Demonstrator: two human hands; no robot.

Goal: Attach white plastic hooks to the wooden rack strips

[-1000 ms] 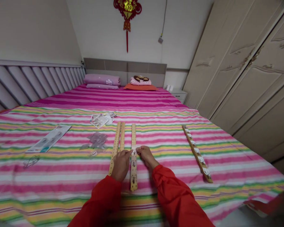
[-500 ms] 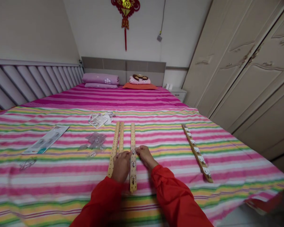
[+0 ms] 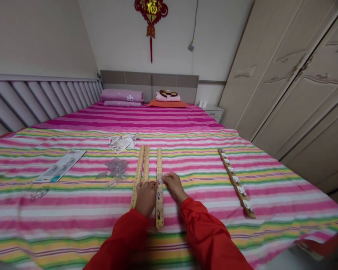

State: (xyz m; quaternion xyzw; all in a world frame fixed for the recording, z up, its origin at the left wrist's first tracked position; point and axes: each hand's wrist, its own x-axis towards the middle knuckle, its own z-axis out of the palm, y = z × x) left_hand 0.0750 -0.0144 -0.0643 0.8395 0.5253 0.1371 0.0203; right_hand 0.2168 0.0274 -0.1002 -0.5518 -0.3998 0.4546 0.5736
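Observation:
A narrow wooden strip with rows of holes (image 3: 159,161) lies lengthwise on the bedspread before me. Two clear-backed metal hooks, a middle one (image 3: 158,195) and a near one (image 3: 158,214), sit on its near half. Farther up the strip is another clear adhesive hook (image 3: 159,181). My left hand (image 3: 146,197) is closed at its left edge, and my right hand (image 3: 173,184) pinches its right edge. Two more holed strips, an outer one (image 3: 138,174) and an inner one (image 3: 146,161), lie side by side just left, partly behind my left hand.
Several loose clear hooks (image 3: 117,167) lie to the left, below a pile of packaging (image 3: 123,143). Farther left are a flat hook package (image 3: 61,165) and a small wire-like bundle (image 3: 39,192). A wooden strip with white-backed hooks (image 3: 236,180) lies at right.
The whole view has shifted slightly. Both hands stay at the same hook on the strip, with only small finger movements.

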